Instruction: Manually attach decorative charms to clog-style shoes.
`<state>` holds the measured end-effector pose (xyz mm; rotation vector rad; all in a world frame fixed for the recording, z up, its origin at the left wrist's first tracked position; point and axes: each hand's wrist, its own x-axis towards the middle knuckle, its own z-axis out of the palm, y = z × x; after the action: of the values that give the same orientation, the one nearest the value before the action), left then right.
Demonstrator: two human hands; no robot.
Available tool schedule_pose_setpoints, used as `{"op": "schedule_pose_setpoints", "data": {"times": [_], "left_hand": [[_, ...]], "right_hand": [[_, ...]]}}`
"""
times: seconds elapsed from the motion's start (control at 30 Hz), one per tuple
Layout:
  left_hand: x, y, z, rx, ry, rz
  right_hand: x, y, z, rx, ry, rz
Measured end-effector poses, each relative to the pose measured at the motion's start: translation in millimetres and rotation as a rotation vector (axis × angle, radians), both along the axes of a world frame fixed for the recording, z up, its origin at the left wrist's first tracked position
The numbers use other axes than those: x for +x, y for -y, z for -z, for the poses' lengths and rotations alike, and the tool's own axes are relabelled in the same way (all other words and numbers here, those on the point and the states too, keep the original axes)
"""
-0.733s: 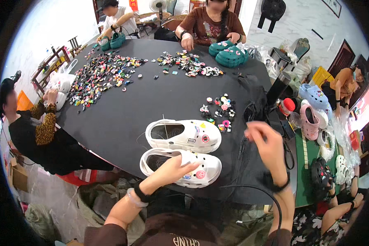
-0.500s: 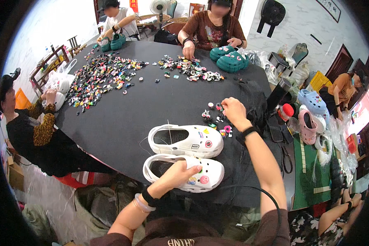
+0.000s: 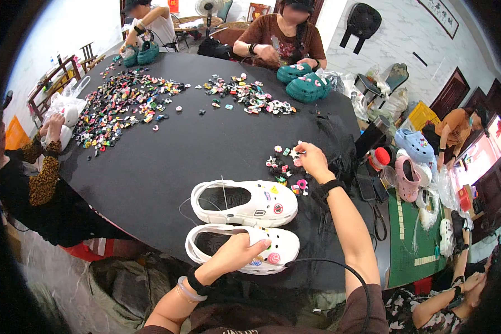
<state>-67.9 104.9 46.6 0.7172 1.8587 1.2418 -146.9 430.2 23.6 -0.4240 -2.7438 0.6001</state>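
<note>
Two white clogs lie side by side in front of me, toes to the right, with colourful charms set in their holes. My left hand (image 3: 235,255) grips the nearer clog (image 3: 281,245), fingers inside its opening and thumb over the upper. The farther clog (image 3: 245,203) sits just beyond it, untouched, with a thin clear loop standing up from it. Over a small pile of charms (image 3: 284,179) to the right, my right hand (image 3: 314,161) pinches a pale pink-and-white shoe charm (image 3: 296,155) between thumb and fingers.
A large heap of charms (image 3: 122,103) spreads over the dark table (image 3: 206,145), with a smaller heap (image 3: 245,94) beyond. Co-workers sit around with green clogs (image 3: 309,86) and a white clog. At right stand a black flask (image 3: 371,136), a red-lidded jar (image 3: 379,158), phones (image 3: 366,186) and more clogs.
My right hand has closed on a charm at the small pile. My left hand keeps its hold. The co-worker opposite has lifted a hand from the heap. The whole view has shifted slightly.
</note>
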Motion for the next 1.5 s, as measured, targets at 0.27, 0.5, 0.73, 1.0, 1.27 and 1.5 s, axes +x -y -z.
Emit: {"op": "schedule_pose_setpoints", "data": {"times": [0.27,0.5,0.73,1.0,1.27,1.5], "left_hand": [[0,-4,4,0.044,-0.026,-0.016],[3,-2,5,0.066,-0.022,-0.034],[3,-2,4,0.092,-0.016,-0.005],[0,-2,6,0.126,0.081,-0.043],[-14,-11,-6,0.057,0.658,-0.021],[-4,-12,-5,0.127,0.673,-0.184]], "right_hand": [[15,1,1,0.062,0.027,-0.046],[6,26,22,0.274,0.047,-0.146],[38,18,-4,-0.485,-0.227,-0.032],[147,91,-62,-1.187,0.154,-0.193],[185,132,-37,-0.978,0.133,-0.173],[176,136,-33,-0.659,0.086,-0.177]]}}
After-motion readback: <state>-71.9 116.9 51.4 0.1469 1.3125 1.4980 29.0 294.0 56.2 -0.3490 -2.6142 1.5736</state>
